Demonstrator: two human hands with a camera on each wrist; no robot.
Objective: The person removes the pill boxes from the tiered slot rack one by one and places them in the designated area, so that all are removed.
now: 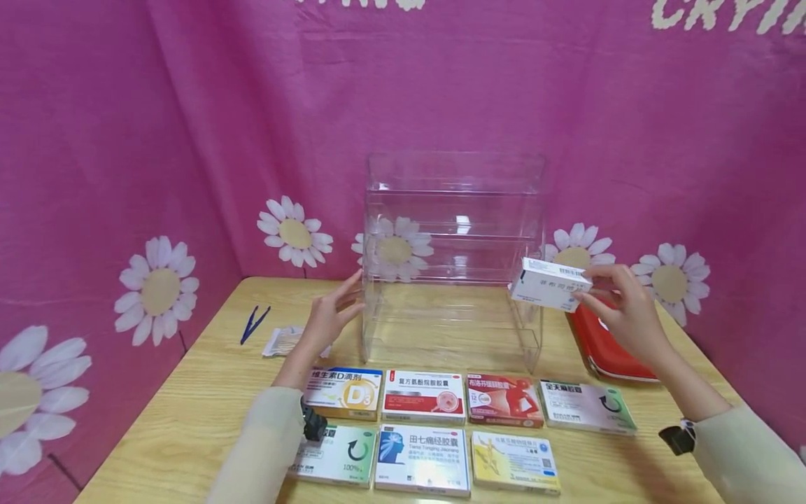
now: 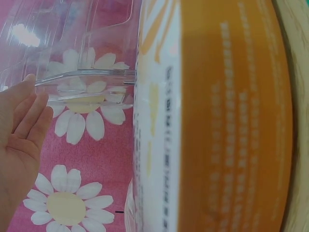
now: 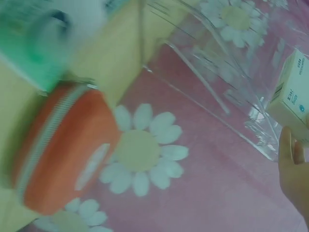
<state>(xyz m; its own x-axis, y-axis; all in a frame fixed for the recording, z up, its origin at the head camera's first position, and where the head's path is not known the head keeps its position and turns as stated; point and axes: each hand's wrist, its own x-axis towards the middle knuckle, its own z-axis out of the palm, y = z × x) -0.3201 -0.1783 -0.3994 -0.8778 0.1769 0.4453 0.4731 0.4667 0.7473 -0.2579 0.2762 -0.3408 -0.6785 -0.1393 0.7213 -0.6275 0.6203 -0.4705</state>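
Observation:
My right hand [image 1: 620, 308] pinches a white medicine box [image 1: 548, 285] by its right end, holding it up by the right side of a clear acrylic tiered rack [image 1: 450, 343]. In the right wrist view the same medicine box [image 3: 292, 92] appears at the right edge, partly cut off. My left hand [image 1: 334, 311] has its fingers extended against the rack's left side. The left wrist view shows that hand [image 2: 21, 130] with straight fingertips at the rack's clear edge. Each tier of the rack is see-through.
Two rows of medicine boxes lie in front, including a red box [image 1: 504, 400] and a yellow-white box [image 1: 515, 462]. A red zippered case [image 1: 613, 346] sits right of the rack. Blue tweezers [image 1: 255, 325] and a cotton swab packet [image 1: 286, 341] lie left. A pink curtain [image 1: 441, 84] hangs behind.

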